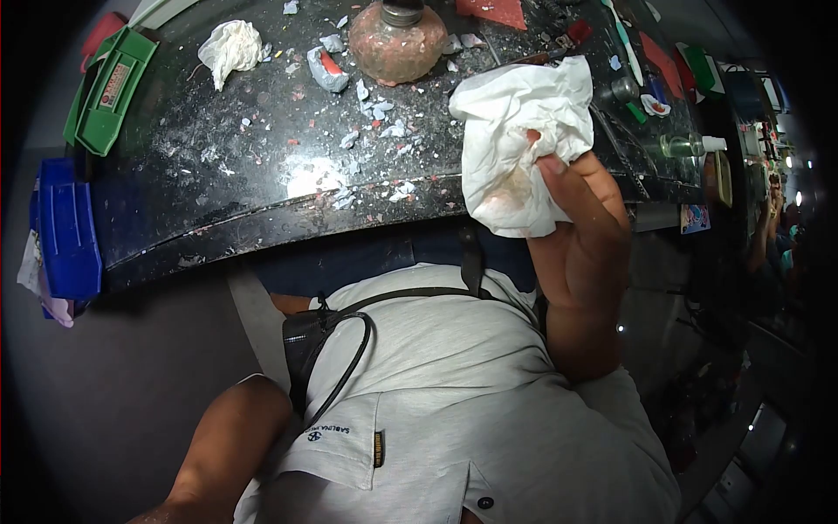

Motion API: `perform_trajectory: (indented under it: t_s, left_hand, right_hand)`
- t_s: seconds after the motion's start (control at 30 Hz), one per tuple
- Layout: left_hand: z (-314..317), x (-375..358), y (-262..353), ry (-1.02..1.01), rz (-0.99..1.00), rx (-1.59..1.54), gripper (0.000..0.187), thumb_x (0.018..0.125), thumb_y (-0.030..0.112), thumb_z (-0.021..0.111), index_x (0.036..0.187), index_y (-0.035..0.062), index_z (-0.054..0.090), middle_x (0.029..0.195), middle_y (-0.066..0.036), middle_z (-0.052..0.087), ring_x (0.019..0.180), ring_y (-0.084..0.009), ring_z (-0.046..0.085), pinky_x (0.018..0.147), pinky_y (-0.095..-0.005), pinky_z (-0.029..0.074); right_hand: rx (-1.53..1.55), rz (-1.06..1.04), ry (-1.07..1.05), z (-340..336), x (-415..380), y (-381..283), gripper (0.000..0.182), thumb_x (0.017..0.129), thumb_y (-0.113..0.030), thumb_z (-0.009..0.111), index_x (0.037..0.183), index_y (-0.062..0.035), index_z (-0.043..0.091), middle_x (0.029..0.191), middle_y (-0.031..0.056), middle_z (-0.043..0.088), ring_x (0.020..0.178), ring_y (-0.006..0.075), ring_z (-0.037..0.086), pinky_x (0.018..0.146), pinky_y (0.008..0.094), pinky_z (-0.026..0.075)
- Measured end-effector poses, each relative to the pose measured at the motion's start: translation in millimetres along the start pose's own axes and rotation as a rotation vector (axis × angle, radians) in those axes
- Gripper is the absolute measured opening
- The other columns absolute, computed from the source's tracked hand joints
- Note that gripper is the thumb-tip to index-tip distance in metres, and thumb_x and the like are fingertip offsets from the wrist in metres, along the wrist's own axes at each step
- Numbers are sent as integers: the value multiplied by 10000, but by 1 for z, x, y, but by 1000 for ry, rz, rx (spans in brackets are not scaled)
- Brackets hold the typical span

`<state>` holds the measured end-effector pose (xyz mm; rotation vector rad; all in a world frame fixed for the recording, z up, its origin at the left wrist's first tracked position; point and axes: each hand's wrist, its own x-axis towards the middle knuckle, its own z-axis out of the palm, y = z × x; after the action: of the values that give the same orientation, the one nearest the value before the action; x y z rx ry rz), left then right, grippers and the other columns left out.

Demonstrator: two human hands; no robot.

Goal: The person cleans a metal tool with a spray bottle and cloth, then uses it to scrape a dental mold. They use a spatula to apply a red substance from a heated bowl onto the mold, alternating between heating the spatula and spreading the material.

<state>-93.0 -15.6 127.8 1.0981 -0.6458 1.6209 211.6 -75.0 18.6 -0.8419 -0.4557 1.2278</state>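
My right hand [587,196] is raised at the front edge of the black worktop [218,188]. Its thumb and fingers pinch a crumpled white tissue [502,113], which has a brownish stain and a small reddish spot. My left forearm [229,428] runs out of the picture at the lower left, so the left hand is out of sight. Beyond the tissue, a round glass container [397,44] with a metal neck stands on the worktop, its glass smeared pinkish. A pale lump with a red patch [328,70] lies beside it.
Grey-white and red crumbs litter the worktop. Another crumpled white tissue [231,52] lies at the back left. Green trays [113,92] and a blue tray [68,231] line the left side. A toothbrush [623,42] and a clear bottle with a white cap [685,145] are on the right.
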Motion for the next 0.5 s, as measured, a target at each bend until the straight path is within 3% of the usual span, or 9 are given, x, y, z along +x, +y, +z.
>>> perform_trajectory:
  t_s: [0.2,0.5]
  left_hand:
    - [1,-2,3,-1,-11,44,201,901,-82,578,974,-36,759,934,-115,784,926,-211,762,924,-339,577]
    - [0,-1,9,-26,20,71,160,927,-22,606,944,1,764,903,-67,785,833,-165,745,867,-316,564]
  right_hand:
    - [-16,3,-7,-1,-1,0,295,1020,-91,576,1255,79,630,1192,152,708,1103,186,689,974,317,538]
    - [-33,-21,37,1,-1,-1,291,1010,-95,593,1238,79,641,1175,152,713,1100,186,690,979,319,537]
